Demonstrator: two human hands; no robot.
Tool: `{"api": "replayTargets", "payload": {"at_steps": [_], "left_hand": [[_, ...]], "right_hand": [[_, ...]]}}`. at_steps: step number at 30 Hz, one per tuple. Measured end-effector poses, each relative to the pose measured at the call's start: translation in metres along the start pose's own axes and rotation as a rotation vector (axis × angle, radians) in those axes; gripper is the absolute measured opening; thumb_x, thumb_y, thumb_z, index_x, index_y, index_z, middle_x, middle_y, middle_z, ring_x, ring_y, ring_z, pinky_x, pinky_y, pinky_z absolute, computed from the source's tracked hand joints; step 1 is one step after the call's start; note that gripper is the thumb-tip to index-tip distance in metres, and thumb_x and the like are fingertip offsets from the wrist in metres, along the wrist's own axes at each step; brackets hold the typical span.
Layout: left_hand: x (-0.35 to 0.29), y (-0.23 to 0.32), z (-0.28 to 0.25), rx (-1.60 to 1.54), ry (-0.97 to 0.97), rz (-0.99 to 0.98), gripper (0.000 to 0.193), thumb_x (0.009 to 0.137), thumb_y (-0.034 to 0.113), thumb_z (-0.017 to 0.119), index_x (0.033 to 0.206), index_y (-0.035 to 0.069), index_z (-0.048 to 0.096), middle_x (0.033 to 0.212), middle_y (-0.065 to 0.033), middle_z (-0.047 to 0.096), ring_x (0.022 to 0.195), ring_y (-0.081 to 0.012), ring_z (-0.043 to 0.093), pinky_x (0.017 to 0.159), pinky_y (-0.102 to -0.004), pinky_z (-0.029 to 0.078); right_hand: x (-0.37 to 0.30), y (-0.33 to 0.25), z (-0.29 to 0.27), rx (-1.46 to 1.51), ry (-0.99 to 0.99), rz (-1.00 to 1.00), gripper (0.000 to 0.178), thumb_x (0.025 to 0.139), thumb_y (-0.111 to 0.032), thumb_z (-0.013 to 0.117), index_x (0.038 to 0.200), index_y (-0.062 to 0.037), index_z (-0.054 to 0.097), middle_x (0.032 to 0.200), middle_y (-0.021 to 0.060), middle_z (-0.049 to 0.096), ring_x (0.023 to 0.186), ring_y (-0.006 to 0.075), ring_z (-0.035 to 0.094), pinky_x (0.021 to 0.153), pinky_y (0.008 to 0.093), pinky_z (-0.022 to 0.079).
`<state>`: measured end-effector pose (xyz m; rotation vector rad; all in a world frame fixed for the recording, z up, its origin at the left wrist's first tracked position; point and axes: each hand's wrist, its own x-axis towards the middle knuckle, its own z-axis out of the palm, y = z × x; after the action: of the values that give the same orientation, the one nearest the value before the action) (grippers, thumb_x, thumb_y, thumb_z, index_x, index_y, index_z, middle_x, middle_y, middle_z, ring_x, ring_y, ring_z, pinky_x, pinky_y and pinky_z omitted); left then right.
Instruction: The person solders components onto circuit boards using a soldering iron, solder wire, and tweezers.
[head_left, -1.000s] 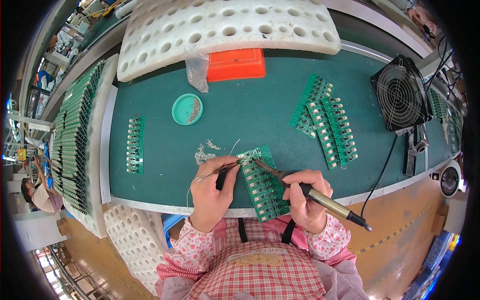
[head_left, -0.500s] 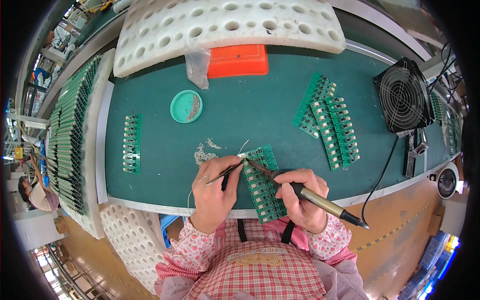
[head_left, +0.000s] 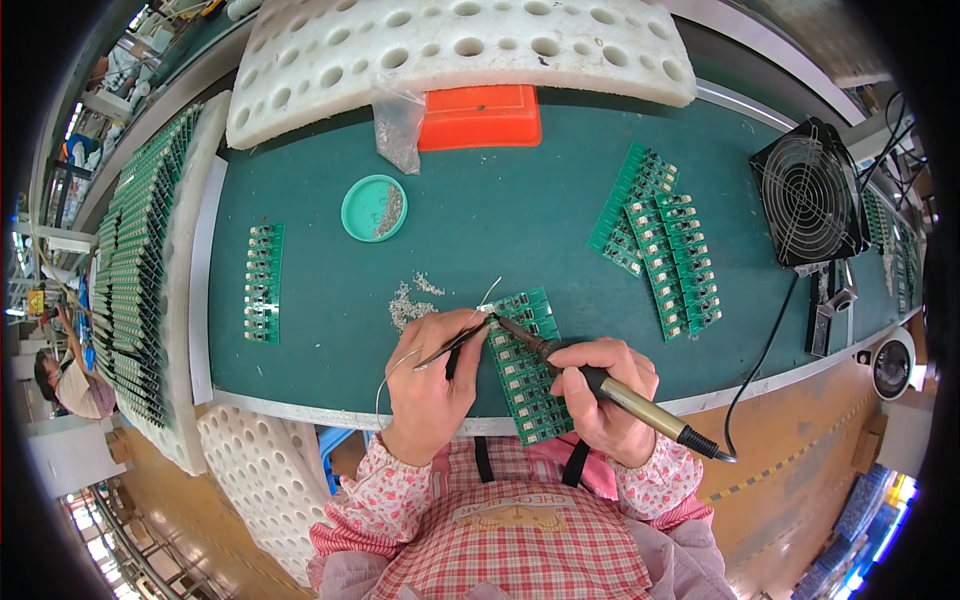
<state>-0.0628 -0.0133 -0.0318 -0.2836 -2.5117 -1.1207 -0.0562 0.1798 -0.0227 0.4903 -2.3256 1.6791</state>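
A green circuit board (head_left: pixel 527 390) with rows of small white parts lies near the bench's front edge. My left hand (head_left: pixel 425 390) is closed on dark tweezers (head_left: pixel 447 349), whose tips reach the board's upper left corner. A thin solder wire (head_left: pixel 379 393) also runs through its fingers, its free end sticking up past the board. In my right hand (head_left: pixel 610 425) is a soldering iron (head_left: pixel 642 403), gripped like a pen. Its tip meets the tweezer tips at that same corner; the exact contact is too small to make out. Loose tiny parts (head_left: pixel 405 309) lie beyond my left hand.
A turquoise dish (head_left: pixel 346 216) of tiny parts, a plastic bag (head_left: pixel 398 135) and a red bin (head_left: pixel 480 118) stand farther back. Boards (head_left: pixel 655 260) overlap at right, near a fan (head_left: pixel 808 190). One board (head_left: pixel 264 285) lies left, beside racked boards (head_left: pixel 150 270). White holed foam (head_left: pixel 460 65) spans the back.
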Motion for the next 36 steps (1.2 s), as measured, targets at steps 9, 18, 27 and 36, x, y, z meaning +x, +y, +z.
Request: {"api": "replayTargets", "payload": {"at_steps": [9, 18, 27, 36], "left_hand": [[-0.001, 0.000, 0.001, -0.003, 0.002, -0.010, 0.015, 0.083, -0.007, 0.070, 0.097, -0.001, 0.068, 0.100, -0.0118, 0.071, 0.085, -0.0250, 0.070, 0.074, -0.0319, 0.055], [-0.001, 0.001, 0.000, 0.001, 0.007, -0.010, 0.015, 0.083, -0.006, 0.071, 0.097, -0.001, 0.068, 0.098, -0.0113, 0.072, 0.085, -0.0248, 0.070, 0.074, -0.0319, 0.055], [-0.001, 0.001, -0.001, 0.017, 0.007, 0.001, 0.011, 0.083, -0.006, 0.071, 0.094, -0.003, 0.069, 0.100, -0.0110, 0.072, 0.085, -0.0234, 0.070, 0.074, -0.0313, 0.055], [-0.011, -0.002, -0.022, -0.023, 0.110, -0.152, 0.010, 0.082, -0.003, 0.073, 0.091, 0.000, 0.070, 0.098, -0.0090, 0.072, 0.085, -0.0263, 0.068, 0.073, -0.0329, 0.053]], "right_hand": [[0.001, 0.002, 0.000, -0.023, -0.006, -0.043, 0.016, 0.084, -0.005, 0.072, 0.097, -0.0057, 0.064, 0.074, 0.0056, 0.068, 0.054, 0.0201, 0.060, 0.054, 0.0328, 0.050], [-0.001, 0.003, 0.000, -0.017, 0.096, -0.099, 0.010, 0.085, -0.009, 0.070, 0.092, -0.0056, 0.065, 0.069, 0.0052, 0.067, 0.049, 0.0187, 0.056, 0.049, 0.0317, 0.046], [-0.005, 0.000, -0.001, 0.001, 0.138, -0.025, 0.008, 0.085, -0.007, 0.068, 0.092, -0.0049, 0.065, 0.068, 0.0047, 0.066, 0.051, 0.0191, 0.057, 0.050, 0.0312, 0.046], [-0.010, 0.000, -0.006, 0.106, 0.185, 0.031, 0.010, 0.091, -0.002, 0.061, 0.101, 0.0001, 0.061, 0.065, 0.0050, 0.065, 0.054, 0.0125, 0.062, 0.052, 0.0267, 0.049]]}}
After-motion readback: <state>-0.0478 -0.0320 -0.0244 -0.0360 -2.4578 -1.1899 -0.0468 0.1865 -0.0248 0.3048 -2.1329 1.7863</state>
